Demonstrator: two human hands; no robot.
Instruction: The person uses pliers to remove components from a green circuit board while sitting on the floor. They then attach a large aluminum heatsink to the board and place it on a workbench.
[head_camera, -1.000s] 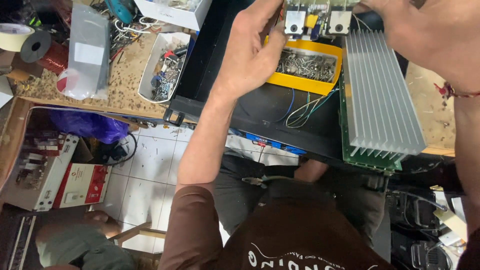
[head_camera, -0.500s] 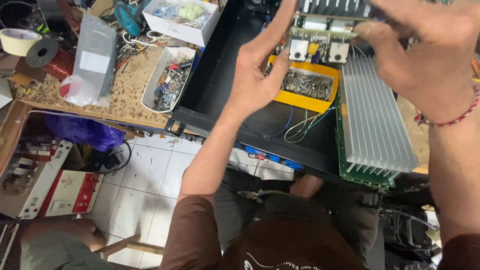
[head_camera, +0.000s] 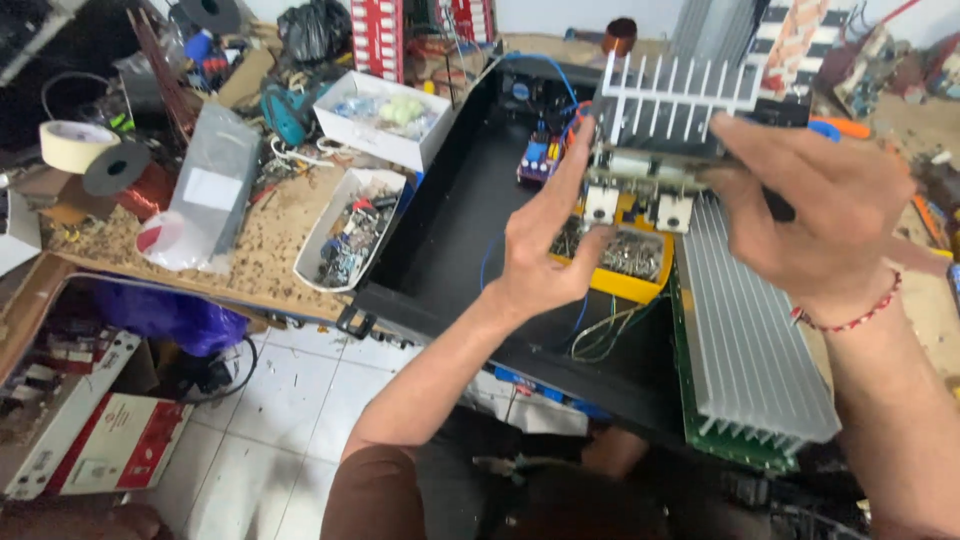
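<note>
Both my hands hold up a finned aluminium heatsink module (head_camera: 668, 110) with white square components along its lower edge. My left hand (head_camera: 548, 240) supports its left end with the fingers pressed against the side. My right hand (head_camera: 815, 215) grips its right end from above; a red bead bracelet circles that wrist. Beneath lies an open black metal chassis (head_camera: 450, 230) with a yellow tray of screws (head_camera: 628, 262) and loose wires (head_camera: 605, 335) inside.
A large ribbed heatsink on a green board (head_camera: 750, 350) lies at the chassis's right. On the cluttered bench to the left are two white parts trays (head_camera: 350, 235), a grey plastic bag (head_camera: 205, 195), tape rolls (head_camera: 75, 145) and a teal tool (head_camera: 290, 110). Tiled floor and boxes show below.
The view has tilted so the bench sits lower in frame. Both hands have lowered the heatsink module into fuller view, with my right hand shifted to its right end.
</note>
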